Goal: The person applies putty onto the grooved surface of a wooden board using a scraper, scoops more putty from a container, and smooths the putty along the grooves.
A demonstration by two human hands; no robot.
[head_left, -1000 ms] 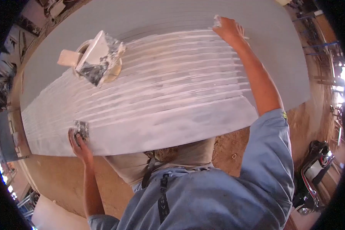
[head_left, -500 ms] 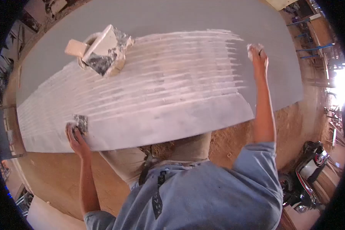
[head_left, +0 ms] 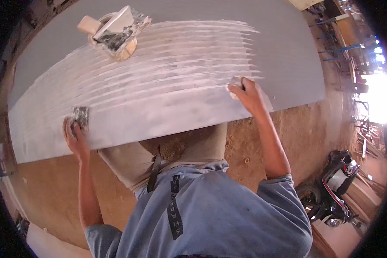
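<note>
We note the right hand [head_left: 249, 95] pressed on the near part of the grey board [head_left: 288, 51], fingers closed around a small pale scraper [head_left: 235, 81] at the end of the white ridged filler streaks [head_left: 167, 64]. The left hand [head_left: 74, 137] sits at the board's near edge, fingers closed on a smeared flat scraper [head_left: 80, 116] lying on the surface. A filler tub [head_left: 116, 32] with caked tools across it stands on the far left part of the board. A motorbike [head_left: 335, 189] stands on the dirt at right.
</note>
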